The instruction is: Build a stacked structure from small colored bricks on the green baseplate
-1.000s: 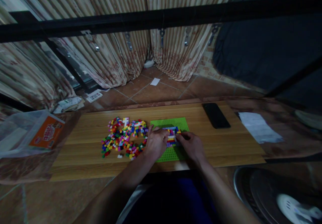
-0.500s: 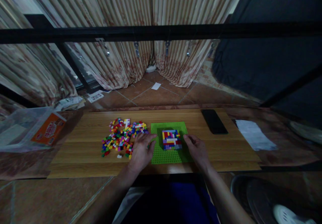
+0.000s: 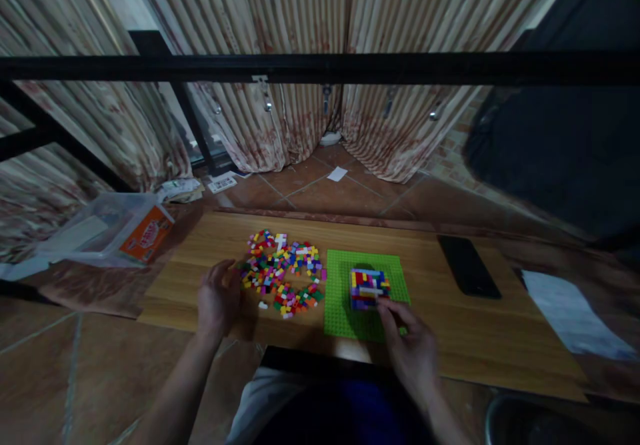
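Note:
A colourful block of stacked toy bricks [image 3: 369,284] stands on the green studded baseplate [image 3: 337,322]. My right hand [image 3: 413,342] is at the lower right corner of the stack, thumb and forefinger drawn together there. Whatever is between those fingertips is too small to make out. Left of the baseplate lies a spread of loose toy bricks [image 3: 280,268] in many colours. Beside its left edge, my left hand [image 3: 219,298] hovers over or rests on the wood, fingers loosely bent and apart, with nothing visible in it.
On the right of the wooden table [image 3: 175,292] lies a black phone [image 3: 469,266]. White paper [image 3: 575,315] lies beyond the right end. A clear plastic box [image 3: 100,232] with an orange label [image 3: 147,234] stands at left. A black rail [image 3: 320,68] crosses before the curtains.
My left hand has gone from the baseplate's left side to the far side of the loose bricks. My right hand has moved in to the brick stack. The view has shifted left.

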`<action>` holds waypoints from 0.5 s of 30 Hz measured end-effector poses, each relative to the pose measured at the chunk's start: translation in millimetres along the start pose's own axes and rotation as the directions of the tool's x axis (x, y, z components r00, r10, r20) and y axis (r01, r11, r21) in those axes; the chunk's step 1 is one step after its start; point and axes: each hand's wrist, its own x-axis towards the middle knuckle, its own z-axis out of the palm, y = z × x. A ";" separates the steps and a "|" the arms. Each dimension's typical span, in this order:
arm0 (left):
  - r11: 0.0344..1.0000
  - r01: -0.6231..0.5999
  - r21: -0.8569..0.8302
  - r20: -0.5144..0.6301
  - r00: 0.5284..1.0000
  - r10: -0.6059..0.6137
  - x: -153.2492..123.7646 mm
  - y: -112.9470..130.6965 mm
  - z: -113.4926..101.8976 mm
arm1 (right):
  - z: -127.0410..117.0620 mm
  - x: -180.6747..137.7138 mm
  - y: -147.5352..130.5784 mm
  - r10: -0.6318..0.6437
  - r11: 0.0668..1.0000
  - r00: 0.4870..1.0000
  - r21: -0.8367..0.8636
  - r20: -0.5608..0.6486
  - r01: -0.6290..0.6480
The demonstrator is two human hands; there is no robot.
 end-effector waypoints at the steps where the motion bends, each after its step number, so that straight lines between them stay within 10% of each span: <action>1: 0.999 0.029 0.021 -0.011 1.000 -0.029 4.3 -6.6 -0.2 | 7.2 -6.8 -4.6 -0.040 0.999 0.997 -0.011 0.062 0.041; 7: 0.994 0.065 0.093 0.022 0.998 -0.067 24.7 -26.3 9.2 | 51.7 -28.5 -22.5 -0.207 0.967 0.913 -0.065 0.352 0.245; 15: 0.997 0.043 0.063 0.059 0.997 -0.046 23.8 -27.2 23.2 | 90.9 -10.6 -22.5 -0.260 0.871 0.893 -0.311 0.368 0.381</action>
